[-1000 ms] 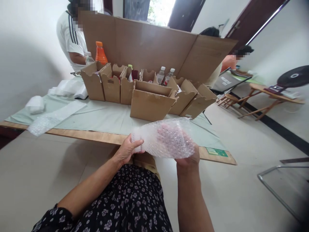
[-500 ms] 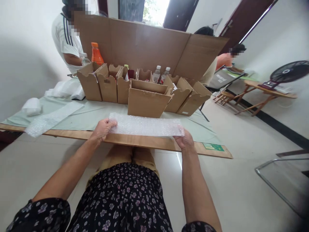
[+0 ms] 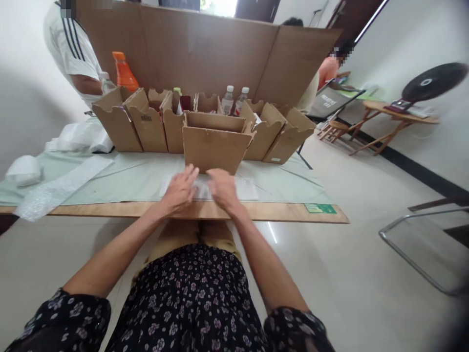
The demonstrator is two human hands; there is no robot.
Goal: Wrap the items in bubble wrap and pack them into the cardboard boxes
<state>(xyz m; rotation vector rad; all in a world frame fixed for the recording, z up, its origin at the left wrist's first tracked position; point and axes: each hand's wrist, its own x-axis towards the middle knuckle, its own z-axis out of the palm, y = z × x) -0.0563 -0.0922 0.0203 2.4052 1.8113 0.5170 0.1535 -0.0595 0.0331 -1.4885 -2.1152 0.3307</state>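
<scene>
A strip of clear bubble wrap (image 3: pixel 246 188) lies flat along the front of the cloth-covered table (image 3: pixel 286 188). My left hand (image 3: pixel 181 188) rests on its left half, fingers stretched forward and apart. On the middle of the strip is my right hand (image 3: pixel 223 188), somewhat blurred, its fingers extended and holding nothing that I can see. Just beyond my fingertips stands an open-topped cardboard box (image 3: pixel 214 146). The hands cover part of the strip's middle.
Behind stands a row of cardboard boxes (image 3: pixel 154 129), some holding bottles (image 3: pixel 227 100). A tall cardboard sheet (image 3: pixel 205 54) rises behind them. Another bubble wrap strip (image 3: pixel 62 188) and a roll (image 3: pixel 24 171) lie left. A person in a white shirt (image 3: pixel 73 54) is at the far left.
The strip, held up by its two ends before, is now down on the table. Both hands have let go of the ends and moved inward to its middle.
</scene>
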